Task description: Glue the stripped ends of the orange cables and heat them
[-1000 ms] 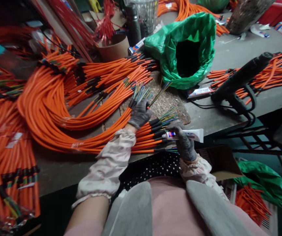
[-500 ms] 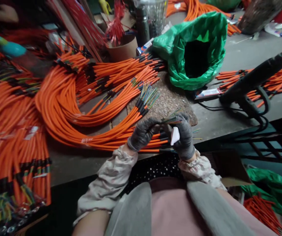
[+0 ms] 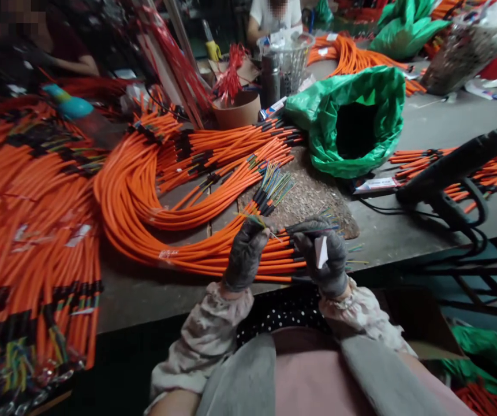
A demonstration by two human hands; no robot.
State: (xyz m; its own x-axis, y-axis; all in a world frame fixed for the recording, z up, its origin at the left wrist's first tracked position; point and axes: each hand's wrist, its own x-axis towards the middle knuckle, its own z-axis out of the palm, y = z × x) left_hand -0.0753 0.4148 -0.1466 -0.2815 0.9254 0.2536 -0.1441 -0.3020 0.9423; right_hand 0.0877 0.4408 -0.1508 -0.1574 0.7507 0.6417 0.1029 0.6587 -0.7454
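Note:
Both my hands wear grey gloves and are raised just above the table's near edge. My left hand is closed in a pinch on thin coloured wires that stick out of an orange cable. My right hand is closed round a small white glue tube and also pinches a thin dark wire end beside the left fingers. Under both hands lies a bundle of orange cables with black sleeves and bare coloured wire tips.
Big loops of orange cable cover the left of the table. A green plastic bag gapes open behind a worn brown mat. A black heat gun lies at right. Other people sit at the far side.
My left hand let go of the cable bundle and came up to meet the right hand. The glue tube turned from lying sideways to end-on. The view tilted upward.

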